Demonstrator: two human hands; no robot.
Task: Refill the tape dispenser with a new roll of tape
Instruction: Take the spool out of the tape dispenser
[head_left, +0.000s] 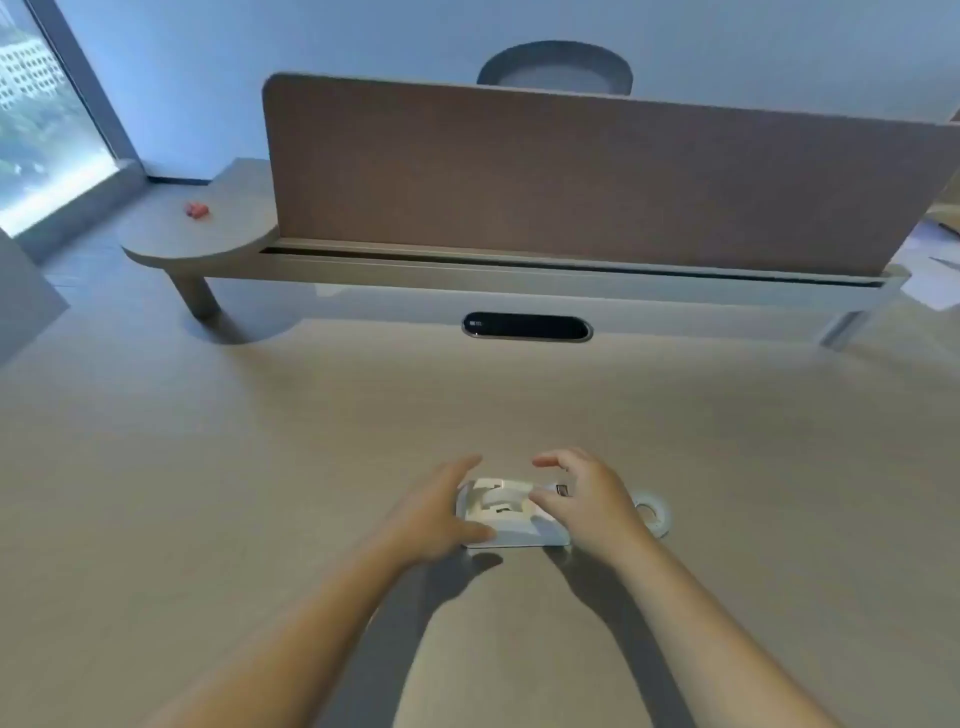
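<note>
A white tape dispenser (506, 512) lies on the pale wooden desk in front of me. My left hand (441, 512) wraps its left end, thumb at the near edge and fingers over the far side. My right hand (587, 504) hovers over the dispenser's right end, fingers spread and curled, thumb touching the top of the dispenser. A roll of clear tape (653, 512) lies flat on the desk just right of my right hand, partly hidden by it.
A brown divider panel (571, 176) stands along the desk's far edge above a raised shelf (208, 234) with a small red object (197, 209). A dark oval cable slot (527, 327) lies in the desk. Papers (935, 260) sit at far right.
</note>
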